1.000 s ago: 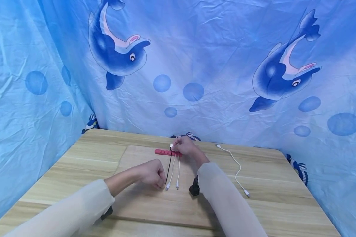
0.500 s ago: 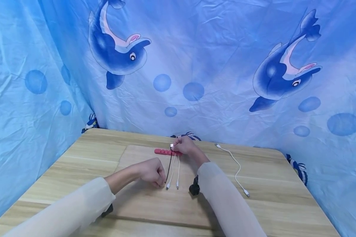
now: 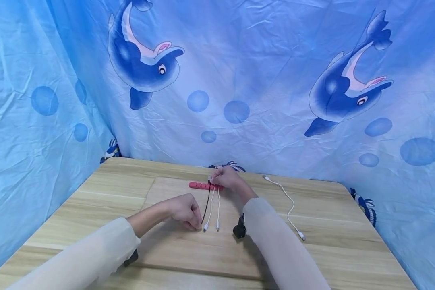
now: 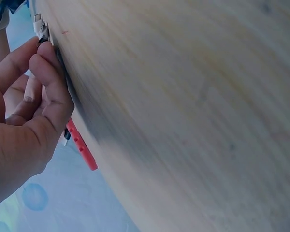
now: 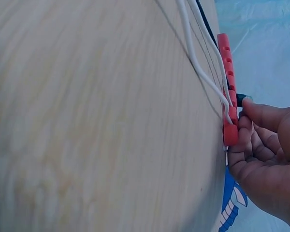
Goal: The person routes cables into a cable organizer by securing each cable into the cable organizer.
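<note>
A black USB cable [image 3: 206,205] runs nearly straight between the two hands. My left hand [image 3: 184,210] pinches its near end between thumb and fingertips, low over the board; the left wrist view shows a bit of black plug [image 4: 42,41] at those fingertips. My right hand [image 3: 226,177] pinches the black plug [image 5: 240,99] at the far end, just behind the red cable holder [image 3: 197,185]. Two white cables [image 3: 218,207] [image 5: 195,63] pass into slots of that holder, beside the black one. Their near plugs lie on the board, right of my left hand.
A wooden board [image 3: 188,255] lies on the wood-grain table [image 3: 348,257] under the holder and cables. Another white cable [image 3: 293,206] lies loosely curved on the right. Behind the table hangs a blue dolphin-print curtain [image 3: 275,149].
The metal end of the black cable's far plug has dropped a little at my right fingertips and shows less. My left hand has stayed almost still.
</note>
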The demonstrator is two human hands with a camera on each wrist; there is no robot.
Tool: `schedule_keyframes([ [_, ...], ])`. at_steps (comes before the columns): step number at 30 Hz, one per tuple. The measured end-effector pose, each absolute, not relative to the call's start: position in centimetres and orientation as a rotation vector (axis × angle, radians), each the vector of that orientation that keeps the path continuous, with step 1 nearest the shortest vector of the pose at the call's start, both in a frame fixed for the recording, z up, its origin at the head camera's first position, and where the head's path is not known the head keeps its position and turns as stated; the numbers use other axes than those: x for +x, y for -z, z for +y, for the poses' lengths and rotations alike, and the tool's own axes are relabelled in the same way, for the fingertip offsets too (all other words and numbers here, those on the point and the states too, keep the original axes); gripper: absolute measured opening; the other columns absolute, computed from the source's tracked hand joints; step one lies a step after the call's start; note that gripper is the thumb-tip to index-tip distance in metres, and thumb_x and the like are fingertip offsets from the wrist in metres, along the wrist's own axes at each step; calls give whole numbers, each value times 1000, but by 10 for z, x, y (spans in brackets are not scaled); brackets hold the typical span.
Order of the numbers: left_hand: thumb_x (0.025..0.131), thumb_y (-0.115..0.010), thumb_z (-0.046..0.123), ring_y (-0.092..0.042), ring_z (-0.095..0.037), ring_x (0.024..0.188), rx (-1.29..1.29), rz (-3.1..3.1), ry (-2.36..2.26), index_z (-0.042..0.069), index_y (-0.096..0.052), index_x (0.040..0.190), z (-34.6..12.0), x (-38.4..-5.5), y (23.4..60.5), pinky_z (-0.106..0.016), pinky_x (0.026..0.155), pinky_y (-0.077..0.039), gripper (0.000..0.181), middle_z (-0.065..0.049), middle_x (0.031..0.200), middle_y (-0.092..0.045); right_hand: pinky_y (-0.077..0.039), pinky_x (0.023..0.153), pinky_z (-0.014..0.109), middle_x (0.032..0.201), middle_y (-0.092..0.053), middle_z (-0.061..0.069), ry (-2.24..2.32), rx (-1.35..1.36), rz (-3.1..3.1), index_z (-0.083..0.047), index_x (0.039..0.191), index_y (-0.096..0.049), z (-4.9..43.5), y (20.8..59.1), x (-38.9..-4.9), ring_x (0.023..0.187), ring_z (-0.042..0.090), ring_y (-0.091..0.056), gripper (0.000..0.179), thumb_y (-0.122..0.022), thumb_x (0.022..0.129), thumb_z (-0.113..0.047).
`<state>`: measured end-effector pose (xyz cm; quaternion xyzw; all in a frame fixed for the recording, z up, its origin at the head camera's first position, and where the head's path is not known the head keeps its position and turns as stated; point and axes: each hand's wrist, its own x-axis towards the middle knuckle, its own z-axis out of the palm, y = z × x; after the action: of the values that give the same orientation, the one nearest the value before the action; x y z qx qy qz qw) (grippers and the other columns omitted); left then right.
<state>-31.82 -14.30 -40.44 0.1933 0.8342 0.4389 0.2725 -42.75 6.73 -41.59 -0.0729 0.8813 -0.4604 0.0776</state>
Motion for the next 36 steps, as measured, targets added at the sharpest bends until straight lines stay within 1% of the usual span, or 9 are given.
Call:
schedule_keyframes([
  [10, 82, -79, -4, -67, -12, 65, 574, 2329, -1132, -2, -76, 82, -141, -323, 400, -27, 64, -59, 4, -6, 71, -73, -51, 67, 28, 87, -69, 4, 1361, -303, 2628, -5, 97, -75, 79, 410, -421, 77, 16, -62, 7, -73, 91, -7],
  [12, 82, -78, -5, -66, -11, 65, 599, 2333, -1154, -2, -76, 83, -139, -324, 398, -26, 64, -57, 4, -5, 71, -73, -53, 69, 29, 89, -71, 6, 1357, -322, 2626, -5, 98, -74, 84, 408, -421, 79, 18, -64, 7, -72, 91, -6],
  [17, 82, -73, -7, -63, -10, 66, 645, 2357, -1163, 0, -76, 85, -131, -329, 395, -25, 63, -54, 7, -4, 74, -73, -56, 81, 32, 100, -72, 9, 1328, -363, 2684, -3, 103, -74, 98, 400, -420, 90, 22, -67, 13, -70, 91, -4],
  [21, 83, -73, -5, -61, -12, 69, 643, 2372, -1154, 3, -77, 86, -124, -333, 395, -26, 63, -51, 9, -4, 78, -73, -56, 83, 33, 103, -71, 10, 1317, -378, 2724, -1, 106, -73, 112, 394, -417, 93, 23, -66, 16, -70, 91, -4],
  [24, 84, -74, -2, -62, -13, 71, 646, 2365, -1189, 3, -76, 88, -118, -334, 397, -27, 65, -52, 7, -4, 79, -73, -58, 84, 35, 102, -72, 14, 1362, -383, 2701, 3, 107, -72, 122, 389, -413, 95, 29, -68, 16, -70, 92, -3],
  [28, 87, -75, 2, -63, -12, 73, 651, 2361, -1228, 5, -75, 90, -107, -335, 398, -29, 68, -54, 4, -3, 83, -73, -58, 89, 44, 101, -71, 16, 1389, -364, 2677, 5, 108, -69, 137, 384, -409, 99, 37, -68, 16, -68, 95, -4],
  [31, 88, -72, 0, -64, -13, 76, 643, 2337, -1253, 6, -74, 92, -96, -336, 396, -31, 70, -56, 7, -3, 87, -74, -57, 91, 48, 102, -70, 19, 1363, -342, 2694, 4, 109, -69, 149, 381, -407, 99, 36, -68, 17, -67, 96, -6],
  [33, 89, -70, -2, -64, -12, 75, 646, 2322, -1273, 5, -74, 93, -89, -336, 394, -31, 70, -56, 9, -3, 88, -74, -57, 91, 47, 106, -70, 21, 1335, -346, 2713, 4, 111, -69, 158, 380, -406, 99, 34, -68, 19, -67, 96, -8],
  [36, 89, -72, 1, -63, -11, 74, 677, 2328, -1292, 5, -75, 93, -77, -336, 392, -29, 67, -55, 6, -1, 85, -74, -57, 89, 47, 107, -70, 22, 1296, -361, 2745, 4, 113, -69, 170, 378, -405, 101, 36, -67, 21, -67, 97, -10],
])
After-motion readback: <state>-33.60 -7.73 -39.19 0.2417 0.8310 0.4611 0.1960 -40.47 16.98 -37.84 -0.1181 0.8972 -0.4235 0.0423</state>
